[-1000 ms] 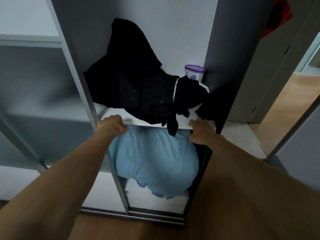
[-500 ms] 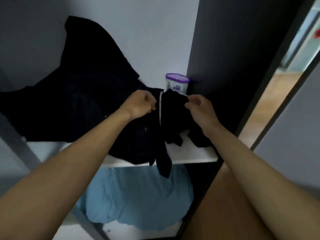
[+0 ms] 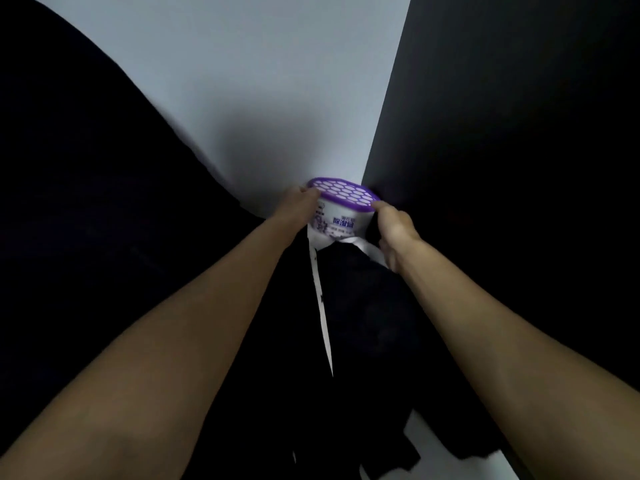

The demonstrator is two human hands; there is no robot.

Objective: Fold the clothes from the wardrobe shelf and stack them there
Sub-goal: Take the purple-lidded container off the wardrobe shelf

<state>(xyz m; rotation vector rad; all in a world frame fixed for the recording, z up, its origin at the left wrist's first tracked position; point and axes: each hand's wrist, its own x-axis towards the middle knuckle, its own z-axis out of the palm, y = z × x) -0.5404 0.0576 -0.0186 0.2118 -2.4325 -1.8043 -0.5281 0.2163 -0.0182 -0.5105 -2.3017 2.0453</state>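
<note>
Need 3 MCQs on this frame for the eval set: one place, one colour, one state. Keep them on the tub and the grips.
1. Where is the tub?
A. Front left edge of the shelf
B. Back right corner, next to the dark side panel
C. On the floor

2. What colour is its lid?
A. Purple
B. Green
C. Red

3. What are the grips doing?
A. Both hang idle at the person's sides
B. One lifts a blue shirt
C. The left grip and right grip hold the tub, one on each side

Answers:
1 B: the tub is where the pale back wall meets the panel.
2 A: the perforated top is purple over a white body.
3 C: fingers of both sit at the lid's two ends, above the black clothes.
</note>
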